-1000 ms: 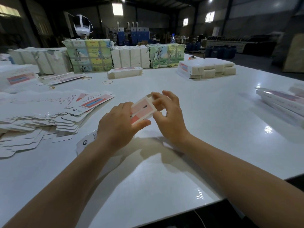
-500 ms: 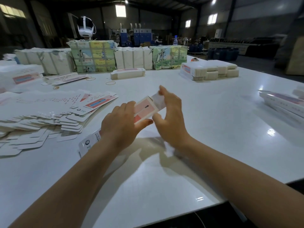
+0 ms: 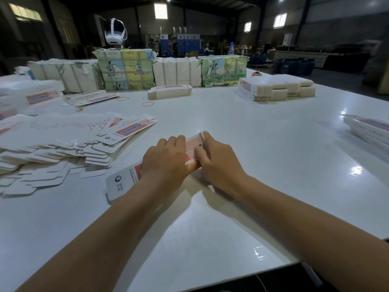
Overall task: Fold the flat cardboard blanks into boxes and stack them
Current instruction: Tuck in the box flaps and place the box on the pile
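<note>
A long white and red cardboard box lies slanted on the white table in front of me. My left hand grips its middle from above. My right hand holds its far red end, fingers curled over the end flap. A fanned pile of flat blanks spreads at the left. Folded boxes lie stacked at the right edge.
Wrapped bundles line the back of the table, with a stack of white blanks at back right and a single folded box in the middle back. Rubber bands lie loose. A headset sits on a bundle.
Both hands have lowered the box toward the table. My right hand has pushed the white end flap in, and that flap no longer shows.
</note>
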